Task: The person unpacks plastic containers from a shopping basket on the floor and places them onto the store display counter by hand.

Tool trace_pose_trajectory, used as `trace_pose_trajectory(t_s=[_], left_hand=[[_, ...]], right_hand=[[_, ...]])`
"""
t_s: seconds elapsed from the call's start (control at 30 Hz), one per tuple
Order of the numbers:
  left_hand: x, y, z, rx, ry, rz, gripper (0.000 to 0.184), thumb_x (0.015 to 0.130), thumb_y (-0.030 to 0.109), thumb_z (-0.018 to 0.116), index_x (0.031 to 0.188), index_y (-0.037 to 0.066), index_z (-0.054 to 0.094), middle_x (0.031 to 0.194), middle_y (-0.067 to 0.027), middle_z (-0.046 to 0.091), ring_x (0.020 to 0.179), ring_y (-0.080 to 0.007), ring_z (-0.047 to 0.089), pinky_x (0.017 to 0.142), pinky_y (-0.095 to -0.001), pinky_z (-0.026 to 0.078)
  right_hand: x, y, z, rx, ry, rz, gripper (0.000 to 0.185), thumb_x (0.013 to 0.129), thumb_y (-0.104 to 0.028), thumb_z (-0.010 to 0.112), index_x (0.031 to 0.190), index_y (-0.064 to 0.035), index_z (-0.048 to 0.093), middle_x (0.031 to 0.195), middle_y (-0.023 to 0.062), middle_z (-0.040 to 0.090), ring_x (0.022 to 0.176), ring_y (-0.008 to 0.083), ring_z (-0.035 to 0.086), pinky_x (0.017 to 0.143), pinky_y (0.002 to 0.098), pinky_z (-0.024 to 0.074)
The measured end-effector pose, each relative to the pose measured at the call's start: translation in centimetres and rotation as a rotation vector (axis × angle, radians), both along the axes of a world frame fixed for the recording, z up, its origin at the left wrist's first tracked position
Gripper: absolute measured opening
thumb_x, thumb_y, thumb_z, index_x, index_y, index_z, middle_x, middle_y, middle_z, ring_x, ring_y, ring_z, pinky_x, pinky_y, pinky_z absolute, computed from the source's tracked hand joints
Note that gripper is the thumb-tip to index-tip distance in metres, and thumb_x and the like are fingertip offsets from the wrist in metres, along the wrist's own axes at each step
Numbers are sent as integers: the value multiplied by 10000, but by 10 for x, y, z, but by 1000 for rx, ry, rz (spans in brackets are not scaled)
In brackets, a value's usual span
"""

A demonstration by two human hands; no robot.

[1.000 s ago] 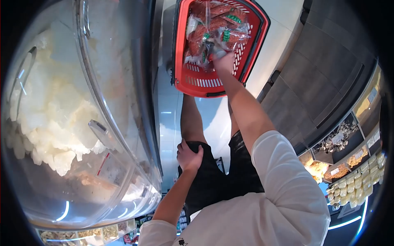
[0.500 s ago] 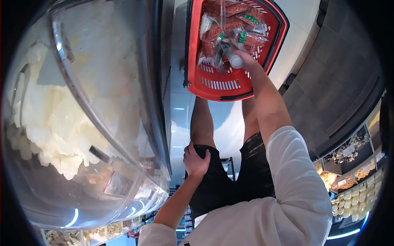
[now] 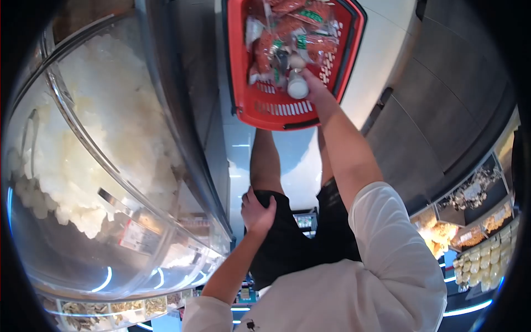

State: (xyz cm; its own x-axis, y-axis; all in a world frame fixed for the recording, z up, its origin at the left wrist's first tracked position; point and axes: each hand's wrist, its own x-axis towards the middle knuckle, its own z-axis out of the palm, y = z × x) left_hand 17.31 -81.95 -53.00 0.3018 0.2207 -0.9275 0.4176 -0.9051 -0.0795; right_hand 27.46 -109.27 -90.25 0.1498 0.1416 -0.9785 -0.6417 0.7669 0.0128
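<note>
White, round-ended cylindrical object (image 3: 297,87) is what I have in the right hand (image 3: 316,89): its pale round end shows just left of my fingers, turned toward my camera. Those fingers are narrowed against its side, though some are hidden and I cannot tell how firmly they press. Object and fingers are both inside a red plastic basket (image 3: 276,124) with slotted walls and a black rim, toward its near end. Just beyond the fingers I make out a blurred dark-and-grey piece (image 3: 281,58); I cannot tell whether it joins the object. Farther beyond lie clear plastic packets (image 3: 322,46) with red contents and green labels.

Nearer the body, I have the left hand (image 3: 258,212) laid on the black shorts (image 3: 285,243) at the left knee, thumb spread wide from the other fingers. Left of those fingers stands a curved, clear display case (image 3: 91,146) holding a heap of whitish chunks (image 3: 105,110). Right of the right fingers, outside the basket, runs a dark grey panelled surface (image 3: 437,94).
</note>
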Motion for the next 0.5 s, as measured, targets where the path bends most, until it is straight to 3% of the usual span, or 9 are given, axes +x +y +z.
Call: trace_pose_trajectory(t_s=[0.13,0.2,0.27,0.3,0.33,0.37,0.4,0.43,0.5], left_hand=[[-4,2,-7,-142,-186,-311,722,852,374,700,1420,18,430,1369,-267,486,1253,-445,499,1071,-484,420],[21,-3,-33,-328,-305,-21,700,883,355,690,1449,40,426,1410,-269,465,1302,-418,470,1093,-438,403],[57,-28,-53,-328,63,1105,632,988,446,607,1460,58,447,1377,-183,504,1250,-308,540,1050,-405,444],[75,-33,-58,-356,243,1378,627,993,459,599,1460,69,449,1323,-167,541,1193,-291,573,1017,-404,466],[86,-34,-62,-386,427,1641,622,997,471,591,1460,81,450,1268,-151,578,1137,-273,607,984,-403,489],[70,-35,-77,-487,401,1676,587,993,490,588,1387,64,498,1231,-129,601,1118,-260,616,966,-395,495],[53,-35,-91,-588,371,1706,566,988,508,585,1314,47,547,1193,-106,624,1100,-247,625,949,-386,502],[51,-41,-83,-464,215,1582,503,982,507,586,1203,55,585,1065,-98,666,979,-243,666,840,-395,562],[49,-26,-65,-433,335,1612,481,984,491,581,1186,55,590,1030,-118,670,903,-254,675,775,-416,580]], right_hand=[[-10,14,103,-316,-240,438,344,923,-204,606,1217,-26,631,1074,89,678,960,221,663,867,379,541],[-36,24,123,-447,-126,936,603,851,-298,721,1323,28,537,1197,214,662,1093,275,658,916,377,529],[-34,44,187,-293,-102,1177,722,839,-364,723,1378,39,461,1269,260,625,1114,337,657,928,429,526],[-26,52,239,-215,-275,956,735,844,-390,698,1389,33,444,1260,290,617,1149,381,638,958,448,509],[-29,59,257,-145,-324,1182,680,879,-385,646,1394,10,445,1262,315,596,1153,435,617,968,468,501],[-39,72,279,-269,-512,1355,627,918,-354,595,1420,-20,421,1179,298,634,1128,467,604,967,484,500],[-12,78,315,-291,-499,1437,485,943,-348,559,1316,-38,557,1055,275,680,1078,465,617,944,498,507],[-10,76,310,-326,-598,1491,408,941,-332,559,1217,-40,623,995,271,686,1055,460,621,935,501,508],[0,72,300,-478,-638,1492,308,928,-290,570,1032,-39,715,906,266,689,1006,453,629,913,506,511]])
